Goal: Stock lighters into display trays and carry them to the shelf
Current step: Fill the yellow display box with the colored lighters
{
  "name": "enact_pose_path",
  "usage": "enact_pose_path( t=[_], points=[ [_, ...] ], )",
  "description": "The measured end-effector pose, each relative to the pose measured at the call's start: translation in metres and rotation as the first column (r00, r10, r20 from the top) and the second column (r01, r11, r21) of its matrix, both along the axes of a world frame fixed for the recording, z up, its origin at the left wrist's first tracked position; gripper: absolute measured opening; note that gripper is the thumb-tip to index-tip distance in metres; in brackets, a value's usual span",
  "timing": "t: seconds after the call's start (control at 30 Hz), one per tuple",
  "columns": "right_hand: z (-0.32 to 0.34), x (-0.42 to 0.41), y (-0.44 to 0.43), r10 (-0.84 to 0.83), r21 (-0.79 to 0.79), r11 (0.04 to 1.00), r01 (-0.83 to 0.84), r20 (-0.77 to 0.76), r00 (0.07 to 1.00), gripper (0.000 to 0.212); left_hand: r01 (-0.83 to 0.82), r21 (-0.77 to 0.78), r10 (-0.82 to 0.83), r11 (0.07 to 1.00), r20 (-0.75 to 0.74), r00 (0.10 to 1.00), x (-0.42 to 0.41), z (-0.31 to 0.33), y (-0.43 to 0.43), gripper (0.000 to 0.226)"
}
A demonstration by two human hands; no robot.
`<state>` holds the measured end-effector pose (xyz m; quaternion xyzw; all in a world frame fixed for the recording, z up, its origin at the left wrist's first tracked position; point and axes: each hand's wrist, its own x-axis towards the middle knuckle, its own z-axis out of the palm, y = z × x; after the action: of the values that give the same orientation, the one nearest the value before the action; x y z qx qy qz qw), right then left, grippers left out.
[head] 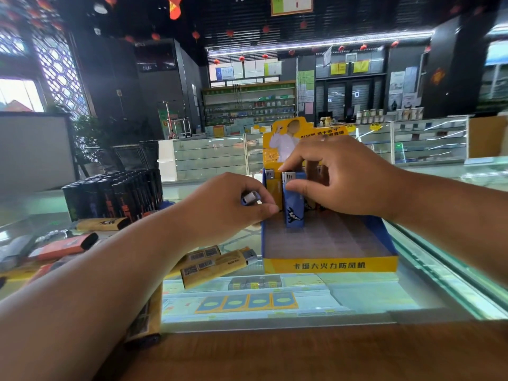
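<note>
Lighters are being stood in a yellow-and-blue cardboard display tray (330, 265), which is set on the glass-topped bench (371, 295) directly below the right hand (338, 182). A blue plastic lighter with a silver cap (294, 210) is pinched near its top between the thumb and forefinger of that hand, the remaining fingers being loosely curled behind it. Its base is lowered into the back row of the tray, though whether it is fully seated cannot be told. A yellow plastic lighter (275, 192) is stood upright just left of the right thumb, against the tray's left wall and close beside the blue one. The left hand (228, 204) is curled round a second silver-capped lighter (250, 198), of which only the cap and a sliver of blue body are shown; it is held just outside that wall. Most of the tray floor, nearer than both hands, is unfilled, so the stocking is judged to be at an early stage.

Several loose yellow lighters (220, 264) are laid flat beneath the left wrist.

Should the blue lighter be released before it is seated, it could be tipped forward, since nothing is stood in front of it. The light tray could also be shoved across the smooth glass by the left knuckles, and the loose lighters could be swept aside by the left forearm.
</note>
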<state>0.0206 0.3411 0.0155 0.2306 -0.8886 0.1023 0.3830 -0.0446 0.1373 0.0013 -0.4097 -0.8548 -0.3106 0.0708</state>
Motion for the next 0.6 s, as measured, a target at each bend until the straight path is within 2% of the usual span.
enact_pose_path(
  t=[0.23, 0.4, 0.6],
  points=[
    [-0.001, -0.003, 0.003, 0.011, 0.014, 1.0, -0.012, 0.075, 0.997, 0.019, -0.016, 0.027, 0.015, 1.0, 0.03, 0.999, 0.001, 0.002, 0.0, 0.011],
    [0.002, 0.003, -0.001, -0.022, 0.057, 0.998, 0.021, 0.016, 1.0, 0.023, -0.036, 0.067, 0.032, 0.997, 0.051, 0.998, 0.005, 0.005, 0.001, 0.012],
    [0.004, 0.016, -0.027, 0.066, 0.045, 0.997, -0.066, -0.008, 0.998, 0.019, -0.043, 0.003, 0.043, 0.999, -0.014, 0.999, 0.01, 0.008, 0.0, 0.019]
  ],
)
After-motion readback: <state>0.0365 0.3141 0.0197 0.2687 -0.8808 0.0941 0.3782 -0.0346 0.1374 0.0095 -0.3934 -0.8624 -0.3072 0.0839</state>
